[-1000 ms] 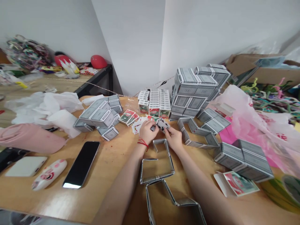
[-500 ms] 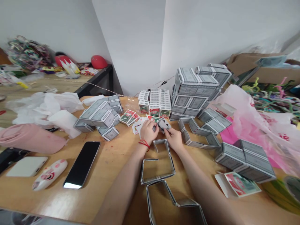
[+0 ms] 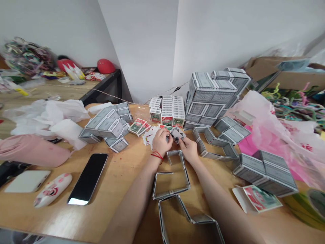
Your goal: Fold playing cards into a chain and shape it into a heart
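Note:
Playing cards (image 3: 178, 134) with black pips face up are between my two hands at the middle of the table. My left hand (image 3: 161, 142), a red cord round its wrist, is closed on the cards' left side. At their lower right edge, my right hand (image 3: 188, 148) pinches them. Loose face-up cards (image 3: 149, 136) lie just left of my left hand. Below my hands stands an angular outline of folded cards (image 3: 171, 195), with a second folded-card outline (image 3: 175, 222) nearer me. A green and red card box (image 3: 166, 127) is partly hidden behind my fingers.
Stacked card boxes (image 3: 167, 110) stand at the back, beside a tall folded-card structure (image 3: 210, 98). More card blocks stand left (image 3: 106, 123) and right (image 3: 265, 173). A phone (image 3: 88, 179) and a pink pouch (image 3: 33, 150) lie left; pink plastic bags (image 3: 276, 135) lie right.
The cards between my hands have shifted slightly and show a little more of their face. Both hands keep nearly the same place and grip.

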{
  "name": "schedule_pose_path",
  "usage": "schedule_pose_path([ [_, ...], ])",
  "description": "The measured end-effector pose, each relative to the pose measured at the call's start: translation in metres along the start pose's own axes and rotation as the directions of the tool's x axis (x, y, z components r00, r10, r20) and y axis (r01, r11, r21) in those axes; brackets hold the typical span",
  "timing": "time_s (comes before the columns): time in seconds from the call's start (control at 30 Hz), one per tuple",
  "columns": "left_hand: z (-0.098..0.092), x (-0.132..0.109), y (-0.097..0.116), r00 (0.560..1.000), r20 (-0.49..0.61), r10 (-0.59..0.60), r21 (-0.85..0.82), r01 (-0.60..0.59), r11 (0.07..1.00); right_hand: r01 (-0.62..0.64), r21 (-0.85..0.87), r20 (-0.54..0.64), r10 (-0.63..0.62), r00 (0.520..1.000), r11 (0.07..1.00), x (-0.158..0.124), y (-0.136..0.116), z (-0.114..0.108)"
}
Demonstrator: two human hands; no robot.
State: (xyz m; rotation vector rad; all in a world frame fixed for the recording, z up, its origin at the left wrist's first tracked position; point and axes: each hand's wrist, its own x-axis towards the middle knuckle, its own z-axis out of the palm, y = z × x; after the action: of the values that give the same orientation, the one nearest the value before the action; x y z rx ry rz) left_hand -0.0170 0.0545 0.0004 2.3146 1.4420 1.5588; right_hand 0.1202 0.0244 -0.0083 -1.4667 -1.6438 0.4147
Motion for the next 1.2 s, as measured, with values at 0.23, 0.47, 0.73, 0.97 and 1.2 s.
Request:
schedule_pose_path([
  [0.23, -0.0003, 0.0001, 0.0001, 0.999, 0.028, -0.022, 0.049, 0.021, 0.999, 0.017, 0.024, 0.058, -0.018, 0.998, 1.0, -0.0011, 0.0007, 0.0],
  [0.47, 0.0028, -0.0008, -0.0018, 0.994, 0.1, 0.037, 0.033, -0.041, 0.999, -0.035, 0.04, 0.011, 0.034, 0.999, 0.999, 0.0011, 0.0015, 0.0006],
  [0.73, 0.0084, -0.0018, -0.0027, 0.996, 0.07, -0.055, 0.011, 0.054, 0.998, -0.004, -0.085, 0.025, 0.006, 1.0, 0.996, -0.0002, 0.0021, 0.0013],
  [0.97, 0.0076, -0.001, -0.0015, 0.996, 0.05, -0.08, 0.02, 0.079, 0.997, 0.044, -0.173, 0.043, -0.037, 0.998, 0.984, -0.0012, -0.0008, 0.0011],
  [1.2, 0.0046, -0.0006, 0.0001, 0.994, 0.054, -0.1, 0.046, 0.097, 0.994, 0.071, -0.214, 0.03, -0.066, 0.997, 0.974, -0.0016, -0.0002, 0.0018],
])
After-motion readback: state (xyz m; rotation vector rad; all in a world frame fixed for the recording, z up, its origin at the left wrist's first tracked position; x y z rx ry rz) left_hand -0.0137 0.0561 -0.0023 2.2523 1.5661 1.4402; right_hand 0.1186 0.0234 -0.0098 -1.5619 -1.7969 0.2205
